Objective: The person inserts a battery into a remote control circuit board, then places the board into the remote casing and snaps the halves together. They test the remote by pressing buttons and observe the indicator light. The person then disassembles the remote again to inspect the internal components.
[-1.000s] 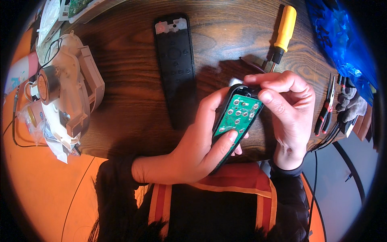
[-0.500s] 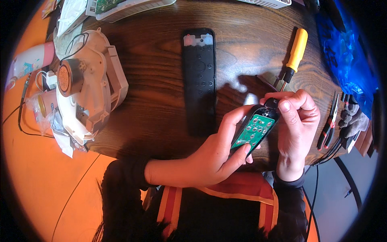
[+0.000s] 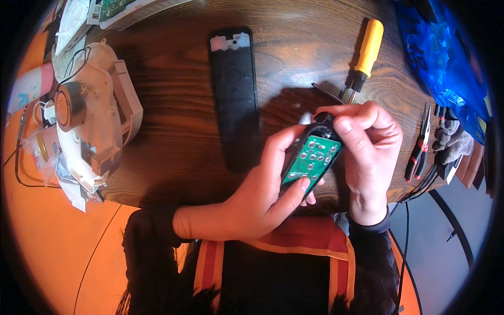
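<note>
Holds remote [image 3: 313, 161] in wrapped left fingers [image 3: 295, 193]; pinches black piece [image 3: 324, 117] between right fingers [image 3: 350, 132]; shows unreadable round label [image 3: 63, 107].

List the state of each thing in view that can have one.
Black casing: open
Green circuit board: exposed
Left hand: closed around casing
Right hand: pinching black end piece
Black keypad panel: lying apart from casing
Yellow-handled screwdriver: lying unheld
Pliers: lying unheld
Blue bag: crumpled

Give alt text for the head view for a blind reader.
The left hand holds a narrow black casing with a green circuit board; the right hand pinches a small black part at its end. A long black panel and yellow-handled screwdriver lie on the brown wooden table.
</note>
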A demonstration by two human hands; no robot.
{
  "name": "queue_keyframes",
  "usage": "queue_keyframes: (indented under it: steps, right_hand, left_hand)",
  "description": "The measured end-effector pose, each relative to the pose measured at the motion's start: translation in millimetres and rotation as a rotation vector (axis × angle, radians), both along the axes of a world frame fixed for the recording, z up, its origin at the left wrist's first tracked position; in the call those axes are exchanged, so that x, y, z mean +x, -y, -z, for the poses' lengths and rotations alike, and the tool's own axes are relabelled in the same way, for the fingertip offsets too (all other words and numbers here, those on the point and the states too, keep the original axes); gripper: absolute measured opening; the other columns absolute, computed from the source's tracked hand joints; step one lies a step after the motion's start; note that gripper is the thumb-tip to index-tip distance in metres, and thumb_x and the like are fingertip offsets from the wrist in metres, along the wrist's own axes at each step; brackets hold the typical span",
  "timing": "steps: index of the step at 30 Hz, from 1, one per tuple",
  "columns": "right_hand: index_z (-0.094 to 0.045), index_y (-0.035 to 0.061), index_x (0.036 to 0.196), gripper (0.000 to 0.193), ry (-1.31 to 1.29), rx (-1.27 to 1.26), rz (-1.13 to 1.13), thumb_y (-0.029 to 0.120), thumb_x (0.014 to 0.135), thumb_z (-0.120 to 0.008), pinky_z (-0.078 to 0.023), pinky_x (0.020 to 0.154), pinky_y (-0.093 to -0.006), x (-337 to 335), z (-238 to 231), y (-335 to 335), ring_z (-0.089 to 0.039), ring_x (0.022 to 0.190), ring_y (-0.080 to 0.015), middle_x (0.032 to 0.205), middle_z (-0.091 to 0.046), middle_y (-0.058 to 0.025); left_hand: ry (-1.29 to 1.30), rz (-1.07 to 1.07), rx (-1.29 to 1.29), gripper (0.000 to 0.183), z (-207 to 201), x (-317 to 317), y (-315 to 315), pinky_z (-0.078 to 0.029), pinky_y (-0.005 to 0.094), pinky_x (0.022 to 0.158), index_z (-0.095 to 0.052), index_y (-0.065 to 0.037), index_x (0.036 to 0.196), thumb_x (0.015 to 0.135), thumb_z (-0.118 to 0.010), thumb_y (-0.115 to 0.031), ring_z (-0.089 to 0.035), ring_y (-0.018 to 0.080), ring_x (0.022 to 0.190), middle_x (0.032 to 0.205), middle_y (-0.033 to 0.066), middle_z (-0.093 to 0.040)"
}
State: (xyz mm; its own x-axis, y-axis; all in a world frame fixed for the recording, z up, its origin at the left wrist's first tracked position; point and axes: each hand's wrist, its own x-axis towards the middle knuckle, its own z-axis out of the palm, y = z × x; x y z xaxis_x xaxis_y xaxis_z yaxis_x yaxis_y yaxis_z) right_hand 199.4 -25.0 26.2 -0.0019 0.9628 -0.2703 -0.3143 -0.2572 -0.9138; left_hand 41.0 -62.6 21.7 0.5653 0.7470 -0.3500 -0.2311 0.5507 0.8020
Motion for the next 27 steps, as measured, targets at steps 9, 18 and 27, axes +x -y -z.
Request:
queue_keyframes:
  steps: [9,18,27]
  right_hand:
    - [-0.057,0.0009,0.071,0.009,-0.042,0.043,0.006,-0.004,0.074,-0.063,-0.05,0.068,-0.0251,7.3,-1.3,-7.4,-0.062,0.073,-0.0134,0.084,-0.064,-0.0163]
    - [-0.049,0.0054,0.071,0.014,0.07,0.001,-0.073,0.004,0.076,-0.062,-0.048,0.074,-0.0323,7.3,-3.1,-7.6,-0.062,0.077,-0.0213,0.085,-0.063,-0.0198]
    - [-0.05,0.0055,0.07,0.014,0.159,0.028,-0.093,0.002,0.076,-0.063,-0.048,0.074,-0.0307,4.0,-4.8,-7.9,-0.062,0.078,-0.0201,0.085,-0.063,-0.0187]
  left_hand:
    - [0.051,-0.033,-0.035,0.056,-0.8,-1.6,-4.7,-0.05,0.0324,0.066,-0.003,-0.007,0.129,0.087,-0.039,-0.001,-0.058,0.0201,0.073,0.099,0.0212,-0.051]
    - [0.037,-0.02,-0.027,0.056,-1.2,-1.5,-5.2,-0.05,0.0322,0.065,-0.003,-0.007,0.129,0.087,-0.038,-0.001,-0.058,0.02,0.072,0.098,0.0213,-0.051]
    - [0.029,-0.051,-0.035,0.056,-1.3,0.1,-5.8,-0.05,0.0321,0.064,-0.003,-0.007,0.129,0.087,-0.039,-0.001,-0.058,0.0205,0.071,0.098,0.0215,-0.051]
